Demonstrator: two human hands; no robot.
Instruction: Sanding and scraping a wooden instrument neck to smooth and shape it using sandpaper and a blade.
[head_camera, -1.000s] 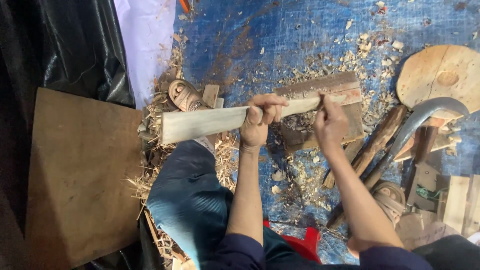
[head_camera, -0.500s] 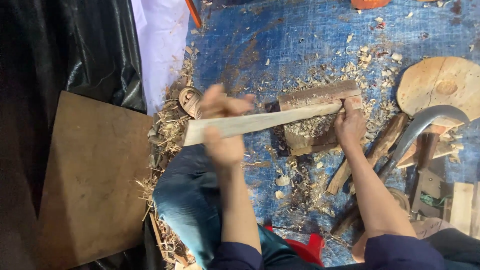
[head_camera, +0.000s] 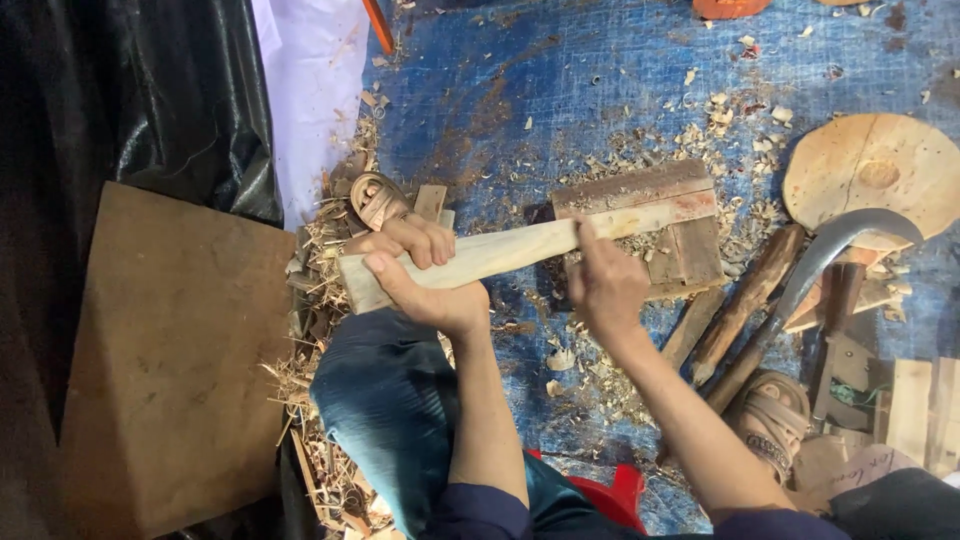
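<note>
A long pale wooden stick (head_camera: 520, 247) lies across a brown wooden block (head_camera: 650, 225) on a blue tarp (head_camera: 560, 90). My left hand (head_camera: 415, 275) is wrapped around the stick's left end, above my knee in blue jeans (head_camera: 385, 400). My right hand (head_camera: 603, 280) rests on the stick near the block, fingers pointing up along it. Whether it holds a small tool is hidden.
A curved sickle with a wooden handle (head_camera: 800, 285) and wooden sticks (head_camera: 745, 300) lie right of the block. A round wood slab (head_camera: 875, 165) sits at the far right. Wood shavings cover the tarp. A brown board (head_camera: 170, 360) and black plastic sheet (head_camera: 140, 100) are at left.
My left hand slid from the stick's middle to its left end. The stick shifted slightly on the block. My right hand stayed near the block.
</note>
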